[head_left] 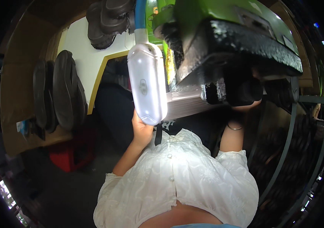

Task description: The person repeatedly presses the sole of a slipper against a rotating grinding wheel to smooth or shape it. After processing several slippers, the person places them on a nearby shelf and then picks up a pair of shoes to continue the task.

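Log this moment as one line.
left hand: partly behind white lamp, grip hidden | right hand: below green machine in view, mostly hidden | nearby: dark footwear at left

No legible txt; sm oval mark (143, 87) on white lamp (152, 85) too blurry to read, ditto pale label-like patch (290, 43) on green machine (222, 13)

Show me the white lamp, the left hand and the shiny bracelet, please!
White lamp (146, 76), head view: middle of its long, rounded casing.
Left hand (142, 131), head view: the part showing just below the lamp.
Shiny bracelet (235, 129), head view: lower curve of its band.
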{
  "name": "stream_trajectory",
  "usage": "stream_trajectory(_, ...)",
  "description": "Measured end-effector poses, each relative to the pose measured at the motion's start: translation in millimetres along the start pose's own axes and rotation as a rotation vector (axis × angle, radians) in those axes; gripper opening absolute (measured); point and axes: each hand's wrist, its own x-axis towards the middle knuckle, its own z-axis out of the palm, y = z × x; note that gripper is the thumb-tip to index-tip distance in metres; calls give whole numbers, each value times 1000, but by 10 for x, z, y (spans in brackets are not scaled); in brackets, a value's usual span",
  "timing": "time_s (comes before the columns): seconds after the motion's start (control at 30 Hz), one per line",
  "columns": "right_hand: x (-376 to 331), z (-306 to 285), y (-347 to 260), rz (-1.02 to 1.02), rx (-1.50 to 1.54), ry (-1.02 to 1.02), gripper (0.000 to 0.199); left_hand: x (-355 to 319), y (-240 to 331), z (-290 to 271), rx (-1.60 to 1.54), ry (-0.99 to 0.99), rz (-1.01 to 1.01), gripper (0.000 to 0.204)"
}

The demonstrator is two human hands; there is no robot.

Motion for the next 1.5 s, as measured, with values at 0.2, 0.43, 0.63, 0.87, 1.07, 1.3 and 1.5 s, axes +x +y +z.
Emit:
stream_trajectory(0.2, -74, 250, 382, 56, 170, 258, 47, -108, 48, -300, 127, 171, 34, 30)
stream_trajectory(0.43, -717, 136, 1069, -28, 232, 157, 51, -53, 255, -788, 234, 338, 145, 33)
stream_trajectory(0.63, -811, 297, 1240, 49, -40, 55, 39, -15, 167, -1145, 109, 364, 48, 29)
stream_trajectory(0.87, -559, 526, 930, 135, -325, -164, 25, -85, -353, -1082, -27, 264, -385, 26)
stream_trajectory(1.07, -330, 547, 765, 337, -657, -322, 58, -165, -648, -415, 502, -563, -352, 25)
stream_trajectory(1.3, -189, -74, 134, -181, -382, -235, 45, 224, -325, -75, 688, -291, 11, 25)
stream_trajectory(1.5, -222, -149, -222, -366, -268, 454, 55, 408, 281, 261, 483, -167, 348, 29)
